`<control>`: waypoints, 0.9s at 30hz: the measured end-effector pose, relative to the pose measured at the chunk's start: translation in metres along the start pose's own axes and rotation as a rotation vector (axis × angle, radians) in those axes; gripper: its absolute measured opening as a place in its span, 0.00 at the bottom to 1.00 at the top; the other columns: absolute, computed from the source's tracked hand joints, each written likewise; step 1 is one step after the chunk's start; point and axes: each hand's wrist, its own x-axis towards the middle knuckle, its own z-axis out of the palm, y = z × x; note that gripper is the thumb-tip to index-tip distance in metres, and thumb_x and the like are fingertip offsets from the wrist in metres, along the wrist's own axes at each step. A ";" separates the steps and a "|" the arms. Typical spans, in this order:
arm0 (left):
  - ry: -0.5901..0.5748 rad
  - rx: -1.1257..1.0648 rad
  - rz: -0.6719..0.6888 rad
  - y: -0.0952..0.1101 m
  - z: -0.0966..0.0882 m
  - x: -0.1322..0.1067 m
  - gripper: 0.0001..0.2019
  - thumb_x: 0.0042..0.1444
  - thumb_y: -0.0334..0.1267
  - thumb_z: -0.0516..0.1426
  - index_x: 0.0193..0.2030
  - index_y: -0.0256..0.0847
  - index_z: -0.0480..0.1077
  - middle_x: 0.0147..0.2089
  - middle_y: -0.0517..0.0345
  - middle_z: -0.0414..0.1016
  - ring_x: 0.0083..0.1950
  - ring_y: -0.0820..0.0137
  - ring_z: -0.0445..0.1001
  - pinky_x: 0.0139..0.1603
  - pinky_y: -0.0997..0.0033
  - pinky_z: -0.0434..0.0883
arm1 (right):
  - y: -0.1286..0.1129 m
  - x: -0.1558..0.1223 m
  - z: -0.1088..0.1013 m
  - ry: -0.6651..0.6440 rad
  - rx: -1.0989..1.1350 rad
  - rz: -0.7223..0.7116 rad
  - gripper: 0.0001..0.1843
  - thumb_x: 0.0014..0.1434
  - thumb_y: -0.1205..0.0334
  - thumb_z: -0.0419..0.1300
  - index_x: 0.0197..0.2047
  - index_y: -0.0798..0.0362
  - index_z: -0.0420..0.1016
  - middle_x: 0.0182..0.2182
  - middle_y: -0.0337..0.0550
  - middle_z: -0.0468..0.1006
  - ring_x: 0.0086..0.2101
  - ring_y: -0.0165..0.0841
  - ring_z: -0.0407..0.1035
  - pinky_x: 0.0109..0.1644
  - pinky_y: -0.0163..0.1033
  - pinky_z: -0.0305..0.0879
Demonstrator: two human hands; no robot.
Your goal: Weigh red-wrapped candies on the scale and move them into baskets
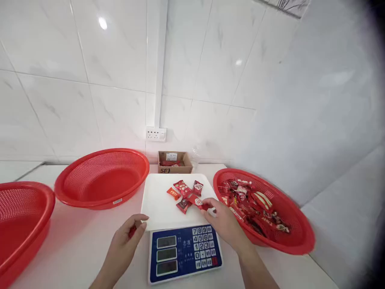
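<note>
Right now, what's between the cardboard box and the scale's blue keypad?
In the head view, the white weighing tray, with snack packets on it, the right hand touching one.

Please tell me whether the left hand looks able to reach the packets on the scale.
Probably yes: only bare pan lies between the left hand and the packets, though it seems to hold something red.

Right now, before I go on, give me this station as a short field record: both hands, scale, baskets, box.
Right hand: fingertips on a red packet at the scale platform
Left hand: by the platform's near left corner, fingers curled, something red showing between them
Platform load: four other packets
Blue panel: display readings not legible
Right basket: red, many wrapped snacks
Left side: two red baskets
Behind scale: cardboard box, red packets inside
</note>
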 end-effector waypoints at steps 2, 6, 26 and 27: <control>0.016 0.005 0.010 0.000 0.000 0.001 0.18 0.52 0.56 0.52 0.39 0.46 0.69 0.27 0.64 0.62 0.31 0.69 0.62 0.31 0.73 0.60 | 0.001 -0.001 0.002 -0.022 -0.014 -0.002 0.15 0.54 0.59 0.53 0.44 0.52 0.72 0.44 0.46 0.76 0.47 0.39 0.67 0.52 0.44 0.60; 0.029 0.020 0.045 -0.003 0.000 0.003 0.18 0.51 0.56 0.52 0.38 0.45 0.70 0.25 0.64 0.62 0.28 0.70 0.62 0.29 0.74 0.61 | 0.003 -0.002 0.005 -0.043 -0.020 -0.010 0.15 0.53 0.61 0.54 0.44 0.52 0.73 0.45 0.46 0.76 0.48 0.39 0.66 0.54 0.44 0.58; 0.004 0.056 0.081 -0.010 -0.001 0.006 0.18 0.53 0.56 0.51 0.38 0.45 0.70 0.24 0.65 0.60 0.27 0.71 0.63 0.28 0.75 0.64 | 0.021 0.027 0.012 0.049 -0.165 -0.076 0.19 0.59 0.62 0.48 0.51 0.56 0.71 0.51 0.49 0.73 0.52 0.38 0.63 0.58 0.44 0.56; 0.005 0.055 0.083 -0.010 -0.001 0.006 0.18 0.53 0.56 0.51 0.38 0.45 0.70 0.24 0.65 0.60 0.27 0.71 0.62 0.28 0.75 0.64 | 0.023 0.032 0.012 0.051 -0.206 -0.078 0.20 0.60 0.62 0.47 0.53 0.57 0.70 0.52 0.50 0.72 0.53 0.39 0.63 0.59 0.44 0.55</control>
